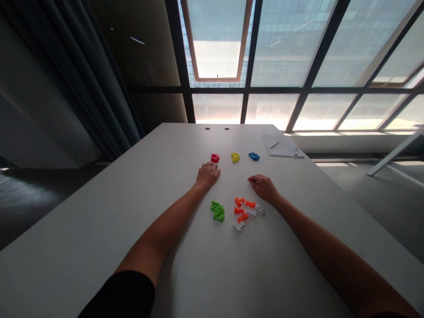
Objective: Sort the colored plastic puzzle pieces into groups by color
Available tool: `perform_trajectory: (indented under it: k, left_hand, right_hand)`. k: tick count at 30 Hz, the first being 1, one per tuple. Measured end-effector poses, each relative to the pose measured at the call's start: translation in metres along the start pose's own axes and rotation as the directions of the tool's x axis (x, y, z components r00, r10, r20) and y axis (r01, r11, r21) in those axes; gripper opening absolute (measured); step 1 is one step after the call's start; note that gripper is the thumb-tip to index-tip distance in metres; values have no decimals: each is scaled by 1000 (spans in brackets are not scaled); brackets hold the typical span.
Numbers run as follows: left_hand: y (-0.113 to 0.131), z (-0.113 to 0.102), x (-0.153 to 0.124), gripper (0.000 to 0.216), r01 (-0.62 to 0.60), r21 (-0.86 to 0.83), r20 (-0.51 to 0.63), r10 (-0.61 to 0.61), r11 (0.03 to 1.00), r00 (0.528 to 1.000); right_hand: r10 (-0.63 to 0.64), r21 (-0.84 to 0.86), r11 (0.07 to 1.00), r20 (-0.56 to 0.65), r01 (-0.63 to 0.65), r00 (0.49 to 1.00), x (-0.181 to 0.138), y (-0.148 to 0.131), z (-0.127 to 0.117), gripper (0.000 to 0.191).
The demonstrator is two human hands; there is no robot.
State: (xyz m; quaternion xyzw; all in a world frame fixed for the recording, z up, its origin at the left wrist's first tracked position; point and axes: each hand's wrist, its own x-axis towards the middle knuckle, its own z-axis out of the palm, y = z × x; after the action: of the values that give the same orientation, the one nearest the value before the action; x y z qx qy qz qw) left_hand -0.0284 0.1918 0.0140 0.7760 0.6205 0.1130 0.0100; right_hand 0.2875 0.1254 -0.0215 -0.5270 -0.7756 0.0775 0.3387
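Note:
My left hand (208,173) is palm down on the white table, fingers spread, with its fingertips at the near edge of a small cluster of red plastic pieces (215,157). I cannot tell whether it touches them. To the right, my right hand (263,187) rests with loosely bent fingers pointing left, and nothing shows in it. Just below that hand lie several orange plastic pieces (243,217) mixed with white plastic pieces (251,212). Green plastic pieces (218,216) are grouped to the left of these. Farther back sit yellow pieces (235,157) and blue pieces (254,156).
Sheets of paper (281,143) with pens on them lie at the table's back right. Two round holes (207,128) are set near the far edge. Beyond the table (109,212) stand large windows, with a dark curtain (89,75) at the left.

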Motion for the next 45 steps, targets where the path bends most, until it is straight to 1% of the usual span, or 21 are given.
perform_trajectory:
  k: [3, 5, 7, 8, 10, 12, 15, 17, 19, 20, 22, 24, 25, 27, 31, 33, 35, 37, 40, 43, 45]
  left_hand:
    - [-12, -1, -19, 41, -130, -31, 2, 131, 991, 991]
    - [-25, -4, -40, 40, -234, -89, -4, 235, 968, 972]
    - [-41, -8, -65, 41, -306, -152, -2, 309, 940, 951]
    - [-49, -11, -78, 42, -326, -177, 4, 332, 929, 943]
    - [-63, -17, -103, 42, -329, -201, 12, 338, 923, 941]
    - [-73, -23, -122, 42, -315, -210, 20, 326, 926, 945]
    - [-76, -29, -137, 41, -305, -200, 5, 312, 931, 950]
    - [-73, -30, -138, 38, -299, -180, -24, 299, 937, 954]
    - [-70, -30, -135, 36, -304, -165, -48, 300, 938, 953]
    - [-69, -29, -133, 35, -313, -164, -57, 308, 936, 950]
    - [-69, -27, -131, 36, -333, -169, -69, 326, 928, 943]
    - [-71, -25, -130, 36, -341, -173, -77, 332, 924, 940]
    - [-71, -25, -130, 36, -341, -174, -78, 333, 924, 940]
    - [-73, -24, -130, 36, -342, -176, -78, 334, 923, 939]
    - [-76, -22, -130, 36, -351, -197, -89, 340, 915, 936]
    - [-76, -21, -129, 35, -350, -207, -90, 339, 914, 937]
    - [-76, -21, -129, 35, -346, -210, -84, 335, 915, 938]
    - [-76, -22, -129, 35, -343, -208, -78, 334, 916, 939]
    - [-76, -22, -129, 35, -341, -209, -78, 332, 916, 940]
    - [-76, -22, -130, 35, -344, -215, -82, 334, 914, 939]
    - [-76, -21, -130, 36, -343, -215, -83, 333, 914, 939]
  right_hand:
    - [-1, -11, 1000, 12, 1, 1000, -1, 0, -1, 28]
    - [-2, -24, 1000, 24, 2, 1000, 0, 0, -3, 29]
    - [-9, -37, 999, 40, 10, 999, 1, -3, -7, 30]
    - [-17, -40, 999, 55, 19, 998, 2, -6, -9, 30]
    - [-60, -31, 998, 103, 63, 993, 4, -18, -14, 32]
    - [-158, -2, 987, 166, 160, 973, 5, -40, -20, 33]
    - [-360, 70, 933, 235, 353, 903, 0, -90, -24, 34]
    - [-474, 117, 880, 279, 461, 835, -6, -126, -20, 38]
    - [-549, 115, 831, 333, 544, 767, -10, -154, -12, 40]
    - [-562, 101, 816, 366, 569, 742, -10, -163, -7, 40]
    - [-569, 80, 795, 444, 602, 692, -6, -171, 5, 37]
    - [-558, 75, 788, 505, 611, 658, 2, -166, 14, 34]
    - [-550, 74, 791, 520, 607, 654, 7, -160, 17, 32]
    - [-528, 67, 810, 517, 582, 674, 17, -144, 20, 30]
    - [-465, 49, 866, 447, 498, 765, 32, -99, 12, 28]
    - [-387, 10, 909, 388, 416, 836, 39, -76, 6, 27]
    - [-277, -34, 952, 317, 303, 907, 44, -56, 2, 27]
    - [-173, -55, 980, 249, 192, 953, 48, -41, 1, 27]
    - [-83, -54, 994, 182, 95, 980, 49, -31, 2, 23]
    - [-79, -28, 996, 170, 85, 982, 44, -29, 6, 18]
    - [-99, 1, 995, 171, 101, 980, 39, -30, 9, 20]
